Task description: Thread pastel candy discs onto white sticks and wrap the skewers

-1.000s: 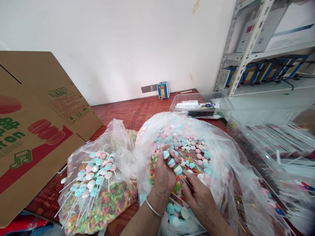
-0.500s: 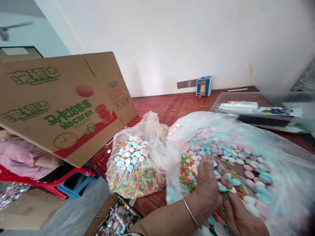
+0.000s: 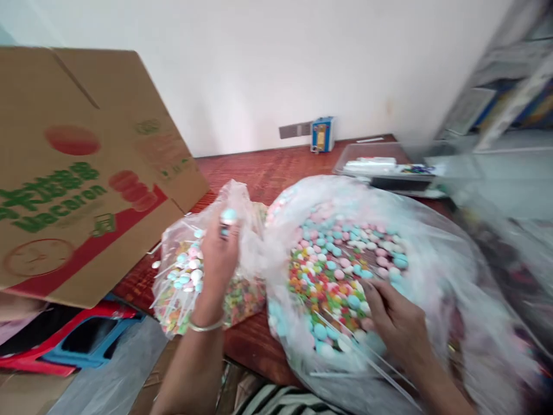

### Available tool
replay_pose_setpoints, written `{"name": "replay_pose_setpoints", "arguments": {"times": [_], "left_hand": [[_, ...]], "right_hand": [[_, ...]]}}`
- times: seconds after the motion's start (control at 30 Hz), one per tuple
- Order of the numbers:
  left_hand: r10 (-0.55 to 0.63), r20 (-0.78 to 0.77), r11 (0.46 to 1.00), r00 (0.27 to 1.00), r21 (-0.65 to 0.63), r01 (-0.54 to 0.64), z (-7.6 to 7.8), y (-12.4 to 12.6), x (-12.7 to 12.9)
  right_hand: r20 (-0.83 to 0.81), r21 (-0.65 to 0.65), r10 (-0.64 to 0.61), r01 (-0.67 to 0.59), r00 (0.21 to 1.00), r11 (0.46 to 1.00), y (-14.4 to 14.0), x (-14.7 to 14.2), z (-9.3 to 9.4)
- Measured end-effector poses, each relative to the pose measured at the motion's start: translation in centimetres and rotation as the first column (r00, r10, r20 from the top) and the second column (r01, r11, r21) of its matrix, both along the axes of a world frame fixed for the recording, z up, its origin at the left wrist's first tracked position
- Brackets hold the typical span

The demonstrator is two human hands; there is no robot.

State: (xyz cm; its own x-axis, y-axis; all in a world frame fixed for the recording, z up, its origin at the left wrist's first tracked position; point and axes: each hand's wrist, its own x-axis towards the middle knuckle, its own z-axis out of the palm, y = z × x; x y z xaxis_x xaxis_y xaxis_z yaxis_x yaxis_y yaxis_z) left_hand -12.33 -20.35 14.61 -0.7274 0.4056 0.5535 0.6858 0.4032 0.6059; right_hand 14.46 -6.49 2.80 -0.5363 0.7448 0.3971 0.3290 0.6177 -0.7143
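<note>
My left hand (image 3: 219, 248) is raised over the smaller clear plastic bag (image 3: 235, 193), its fingers closed around a blue-and-white candy skewer (image 3: 228, 217). Beneath it, on that bag, lies a cluster of candy-topped white sticks (image 3: 184, 271); ring-shaped candies (image 3: 246, 300) show through the plastic. Over the large open plastic bag (image 3: 337, 193), my right hand (image 3: 395, 314) has thumb and forefinger pinched close together at the candies. What they grip cannot be made out. Pink, white and blue button-shaped candies (image 3: 337, 239) and small colourful ring candies (image 3: 306, 268) fill this bag, with loose white sticks (image 3: 371, 360) near its front.
A large printed cardboard box (image 3: 86, 173) stands at the left. Farther back are a small blue device (image 3: 322, 134) by the wall socket and a clear plastic tray (image 3: 345, 155). Red and blue stools (image 3: 93, 340) are at lower left, and shelving (image 3: 510, 109) at right.
My hands have come apart: the left has moved left to the smaller bag with the candy skewer, while the right stays above the large bag. The view has turned right.
</note>
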Motion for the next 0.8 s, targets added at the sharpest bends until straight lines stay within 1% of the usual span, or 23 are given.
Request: {"name": "replay_pose_setpoints", "arguments": {"times": [0.03, 0.07, 0.1, 0.13, 0.17, 0.2, 0.23, 0.27, 0.33, 0.37, 0.4, 0.43, 0.47, 0.5, 0.53, 0.57, 0.6, 0.63, 0.7, 0.73, 0.8], "left_hand": [[0.083, -0.116, 0.993, 0.99, -0.077, -0.093, 0.1, -0.9, -2.2], [0.075, -0.176, 0.97, 0.981, -0.213, -0.113, -0.1, -1.6, -4.1], [0.073, -0.216, 0.934, 0.974, -0.327, -0.142, -0.5, -2.4, -5.6], [0.058, -0.232, 0.888, 0.971, -0.432, -0.157, -1.0, -3.1, -6.5], [0.051, -0.246, 0.848, 0.968, -0.502, -0.172, -1.5, -3.8, -7.0], [0.049, -0.264, 0.824, 0.963, -0.534, -0.188, -1.9, -4.3, -7.0], [0.051, -0.285, 0.824, 0.957, -0.529, -0.201, -2.3, -4.7, -6.5], [0.053, -0.305, 0.844, 0.951, -0.495, -0.206, -2.6, -4.9, -5.7], [0.034, -0.312, 0.915, 0.949, -0.373, -0.156, -2.9, -4.6, -3.2], [-0.003, -0.285, 0.946, 0.958, -0.311, -0.09, -3.0, -4.1, -1.8], [-0.065, -0.234, 0.966, 0.97, -0.26, 0.002, -3.1, -3.5, -0.2], [-0.154, -0.159, 0.967, 0.975, -0.229, 0.115, -3.3, -2.9, 1.3], [-0.265, -0.072, 0.947, 0.962, -0.208, 0.246, -3.7, -2.1, 2.8], [-0.382, 0.034, 0.903, 0.924, -0.2, 0.38, -4.1, -1.5, 4.2], [-0.479, 0.146, 0.846, 0.866, -0.189, 0.499, -4.7, -0.8, 5.5], [-0.545, 0.241, 0.79, 0.803, -0.176, 0.588, -5.4, -0.3, 6.7], [-0.581, 0.325, 0.738, 0.746, -0.176, 0.651, -6.2, 0.2, 7.7], [-0.59, 0.398, 0.706, 0.703, -0.168, 0.688, -7.0, 0.6, 8.7], [-0.567, 0.558, 0.679, 0.605, -0.099, 0.728, -8.6, 1.3, 10.2], [-0.55, 0.644, 0.681, 0.532, -0.023, 0.732, -9.3, 1.6, 10.8], [-0.527, 0.777, 0.697, 0.343, 0.164, 0.698, -10.0, 2.2, 11.5]], "right_hand": [[0.004, -0.037, -0.032, 0.032, 0.999, 0.999, 0.2, 0.1, 0.2], [0.023, -0.072, -0.039, 0.041, 0.999, 0.997, 0.4, 0.1, 0.3], [0.042, -0.101, -0.012, 0.016, 0.999, 0.995, 0.6, 0.1, 0.4], [0.065, -0.132, 0.038, -0.03, 0.997, 0.991, 0.7, 0.1, 0.4], [0.089, -0.156, 0.098, -0.084, 0.991, 0.984, 0.6, 0.0, 0.4], [0.12, -0.178, 0.168, -0.145, 0.979, 0.973, 0.6, 0.0, 0.4], [0.161, -0.199, 0.24, -0.206, 0.958, 0.958, 0.4, -0.1, 0.5], [0.213, -0.217, 0.304, -0.259, 0.928, 0.941, 0.2, -0.1, 0.6], [0.333, -0.237, 0.391, -0.325, 0.858, 0.916, -0.3, -0.1, 0.8], [0.387, -0.24, 0.412, -0.341, 0.825, 0.909, -0.5, -0.1, 0.9], [0.43, -0.237, 0.422, -0.352, 0.798, 0.906, -0.6, 0.0, 1.0], [0.456, -0.231, 0.429, -0.361, 0.78, 0.903, -0.7, 0.0, 1.1], [0.465, -0.231, 0.439, -0.373, 0.769, 0.899, -0.7, 0.1, 1.2], [0.462, -0.238, 0.455, -0.387, 0.762, 0.891, -0.7, 0.1, 1.2], [0.447, -0.251, 0.47, -0.398, 0.761, 0.882, -0.6, 0.2, 1.3], [0.423, -0.27, 0.483, -0.403, 0.767, 0.875, -0.5, 0.2, 1.3], [0.39, -0.295, 0.495, -0.404, 0.776, 0.866, -0.4, 0.2, 1.4], [0.354, -0.322, 0.504, -0.403, 0.788, 0.857, -0.4, 0.2, 1.5], [0.278, -0.365, 0.505, -0.397, 0.817, 0.842, -0.3, 0.2, 1.7], [0.241, -0.378, 0.503, -0.397, 0.83, 0.836, -0.4, 0.2, 1.8], [0.18, -0.396, 0.499, -0.402, 0.848, 0.826, -0.5, 0.2, 2.1]]}}
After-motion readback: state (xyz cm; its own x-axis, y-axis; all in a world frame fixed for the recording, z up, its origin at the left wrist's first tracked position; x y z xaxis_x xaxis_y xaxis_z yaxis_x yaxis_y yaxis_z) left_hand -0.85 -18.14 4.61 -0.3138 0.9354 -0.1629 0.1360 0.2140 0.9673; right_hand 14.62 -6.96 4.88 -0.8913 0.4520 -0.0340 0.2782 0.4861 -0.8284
